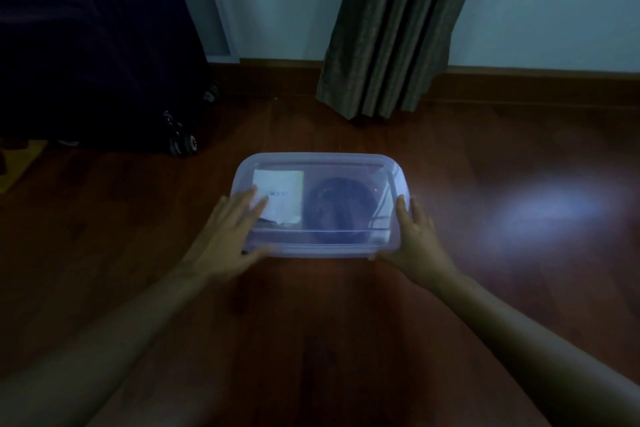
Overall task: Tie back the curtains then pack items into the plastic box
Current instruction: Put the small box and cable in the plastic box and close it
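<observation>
The packing step is judged to be at its close. The plastic box is set on the wooden floor at the centre of the view, with its clear lid laid over it. Through the lid a white card is seen at 9 o'clock inside the box and a dark round item at 3 o'clock.

The left hand is laid flat on the lid's 9 o'clock end, fingers spread. The right hand is placed against the 3 o'clock end, fingers straight, thumb at the near corner.

The curtain at 12 o'clock is seen gathered into a narrow bunch; no tie can be made out. A dark suitcase is stood at 10 o'clock.

Next, even downward pressure around the rim is probably called for, so that the lid is seated all round.
</observation>
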Available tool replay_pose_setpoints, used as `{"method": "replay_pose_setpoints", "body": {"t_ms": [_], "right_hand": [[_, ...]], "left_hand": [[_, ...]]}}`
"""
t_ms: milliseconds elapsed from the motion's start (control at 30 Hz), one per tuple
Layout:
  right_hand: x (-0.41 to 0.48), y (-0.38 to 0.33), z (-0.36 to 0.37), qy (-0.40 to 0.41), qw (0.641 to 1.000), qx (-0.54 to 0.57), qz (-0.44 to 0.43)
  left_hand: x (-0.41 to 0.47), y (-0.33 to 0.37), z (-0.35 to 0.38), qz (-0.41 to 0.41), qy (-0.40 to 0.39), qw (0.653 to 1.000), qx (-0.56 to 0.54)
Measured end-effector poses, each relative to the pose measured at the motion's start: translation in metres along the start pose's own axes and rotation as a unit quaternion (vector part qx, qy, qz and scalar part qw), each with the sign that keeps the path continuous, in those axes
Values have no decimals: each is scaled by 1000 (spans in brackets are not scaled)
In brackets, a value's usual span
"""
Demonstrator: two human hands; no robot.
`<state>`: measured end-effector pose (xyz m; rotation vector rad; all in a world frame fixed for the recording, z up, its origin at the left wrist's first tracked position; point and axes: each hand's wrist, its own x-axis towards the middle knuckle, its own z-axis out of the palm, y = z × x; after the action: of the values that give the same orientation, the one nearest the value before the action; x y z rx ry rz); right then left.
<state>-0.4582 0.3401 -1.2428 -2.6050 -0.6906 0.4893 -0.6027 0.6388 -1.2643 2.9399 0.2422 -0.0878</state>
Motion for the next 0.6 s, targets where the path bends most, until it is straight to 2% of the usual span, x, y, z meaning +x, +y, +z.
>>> {"method": "replay_pose_setpoints", "body": {"t_ms": [33,100,433,600], "right_hand": [[6,0,0,1,1000,10,-2],[22,0,0,4,999,30,-13],[142,-35,-11,-29,994,11,-104],[173,-50,-18,-48,994,19,-99]], "left_hand": [[-4,-6,4,39,-14,998,44],[-2,-20,7,59,-17,994,86],[46,-56,-14,-51,-7,994,101],[67,-53,-25,-120,-61,986,97]]}}
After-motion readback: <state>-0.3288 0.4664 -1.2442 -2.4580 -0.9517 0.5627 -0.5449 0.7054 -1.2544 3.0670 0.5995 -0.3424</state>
